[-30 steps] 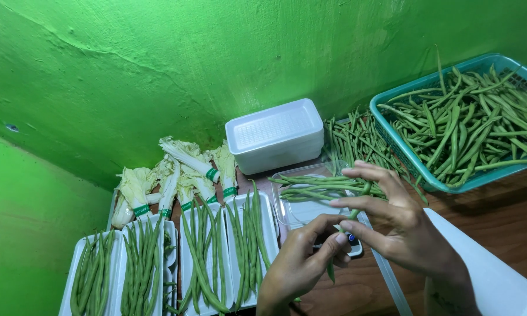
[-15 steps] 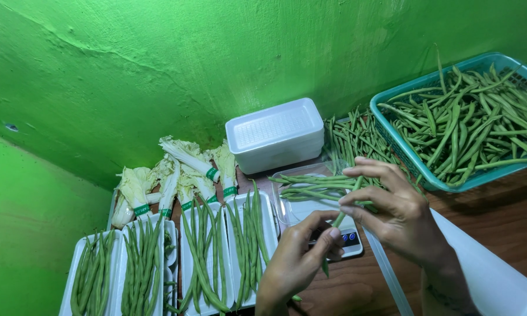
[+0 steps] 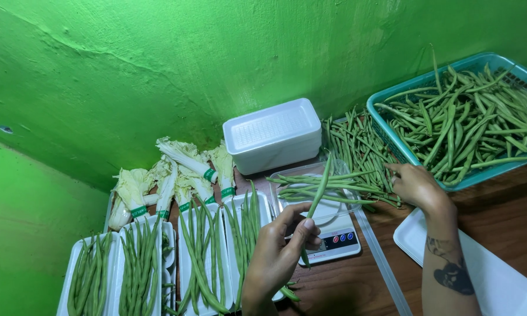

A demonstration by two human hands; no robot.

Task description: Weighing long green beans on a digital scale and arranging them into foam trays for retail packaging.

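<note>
Left hand pinches one bean over the scale; right hand rests on the loose beans.

The left hand [image 3: 278, 254] is curled, thumb and fingertips pressed together on a single long bean [image 3: 317, 196], which stands tilted, its upper end rising above the clear tray [image 3: 287, 202] on the scale [image 3: 333, 234]. A small bunch of beans [image 3: 328, 186] lies across that tray. The right hand [image 3: 414, 184] is loosely spread, fingers down on the pile of beans [image 3: 357, 143] lying on the surface [image 3: 497, 205] just beside the teal basket [image 3: 392, 99], which is full of more beans. Behind the scale sits a stack of white foam trays [image 3: 273, 134]; to the left are filled trays [image 3: 202, 257] and banded cabbages [image 3: 181, 169].
</note>
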